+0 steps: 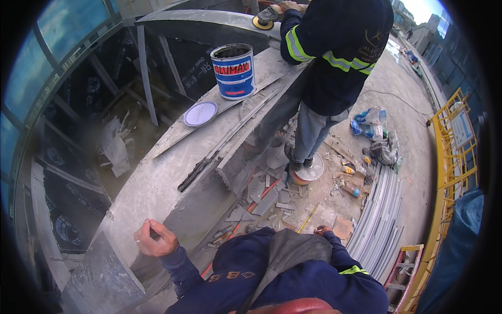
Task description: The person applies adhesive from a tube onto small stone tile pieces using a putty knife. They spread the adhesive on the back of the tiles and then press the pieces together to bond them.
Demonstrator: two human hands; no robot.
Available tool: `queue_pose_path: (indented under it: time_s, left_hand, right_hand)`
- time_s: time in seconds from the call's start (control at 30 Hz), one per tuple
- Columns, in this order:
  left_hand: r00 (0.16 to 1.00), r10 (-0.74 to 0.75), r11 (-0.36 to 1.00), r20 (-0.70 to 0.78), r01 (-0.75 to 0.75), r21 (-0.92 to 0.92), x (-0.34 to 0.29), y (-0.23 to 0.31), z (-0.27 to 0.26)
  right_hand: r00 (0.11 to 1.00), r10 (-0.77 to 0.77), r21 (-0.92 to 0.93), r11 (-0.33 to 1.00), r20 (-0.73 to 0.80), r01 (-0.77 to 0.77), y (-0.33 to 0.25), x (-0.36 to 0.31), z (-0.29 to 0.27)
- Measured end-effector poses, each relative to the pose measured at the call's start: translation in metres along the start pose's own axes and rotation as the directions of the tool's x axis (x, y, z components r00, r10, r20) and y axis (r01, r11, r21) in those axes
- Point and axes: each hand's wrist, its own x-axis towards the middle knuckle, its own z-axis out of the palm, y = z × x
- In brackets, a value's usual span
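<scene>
My left hand is raised beside the near end of a dusty grey stone ledge, its fingers curled together. A tiny pale thing shows at its fingers, too small to name. Low at my other side, my right hand is mostly hidden by my navy sleeve, and its grip does not show. Farther along the ledge stands an open blue and white can with a drip-stained rim. Its round white lid lies next to it on a thin slab. A dark, thin strip rests along the ledge's edge.
A co-worker stands on a bucket, holding a sander with a yellow pad to the far ledge. Broken tile pieces litter the floor. Long metal profiles, plastic bags and a yellow railing are at right.
</scene>
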Motion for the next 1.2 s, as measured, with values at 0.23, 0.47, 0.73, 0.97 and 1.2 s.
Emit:
queue_pose_path:
  time_s: [0.23,0.47,0.73,0.97,1.2]
  left_hand:
    - [1.000,0.018,0.999,0.012,-0.018,0.035,-0.001,-0.001,-0.001]
    - [0.997,0.075,0.996,-0.001,-0.075,0.041,0.000,-0.003,0.000]
    - [0.998,0.060,0.998,-0.004,-0.060,0.032,-0.003,-0.004,0.000]
    - [0.997,0.074,0.996,-0.005,-0.073,0.043,-0.002,-0.004,0.000]
    - [0.997,0.077,0.996,0.002,-0.077,0.047,-0.003,-0.004,-0.001]
  right_hand:
    - [0.965,-0.259,-0.289,0.927,-0.036,0.238,0.029,0.019,0.004]
    - [0.997,-0.005,-0.041,0.999,-0.079,0.002,-0.015,-0.019,-0.005]
    - [0.995,-0.048,-0.136,0.990,-0.087,0.036,-0.038,-0.048,-0.014]
    - [0.995,-0.034,-0.100,0.995,-0.096,0.024,-0.046,-0.062,-0.016]
    - [0.993,-0.060,-0.104,0.993,-0.099,0.050,-0.030,-0.044,-0.009]
